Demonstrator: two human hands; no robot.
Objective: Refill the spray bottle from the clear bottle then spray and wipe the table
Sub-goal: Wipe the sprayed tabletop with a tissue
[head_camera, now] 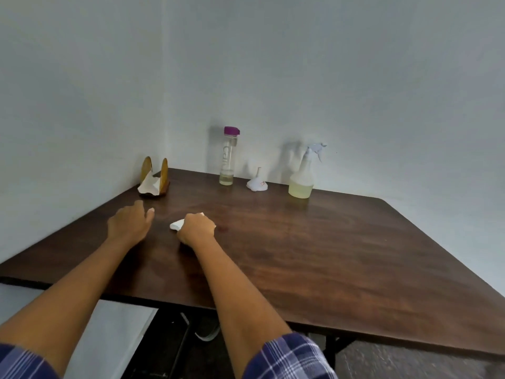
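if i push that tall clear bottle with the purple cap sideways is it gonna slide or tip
The clear bottle is tall and narrow, so a push near its purple cap would probably tip it rather than slide it. Only a little liquid sits at its bottom, so it is likely light. If it falls, its round body may roll on the table.

Bare forearms, short blue-white plaid sleeves (289,356), no watch or rings vis.

1. The clear bottle (227,160) bears pale vertical lettering on its side, too faint to read.
2. The white funnel (257,182) carries a small red-and-white sticker, its print illegible.
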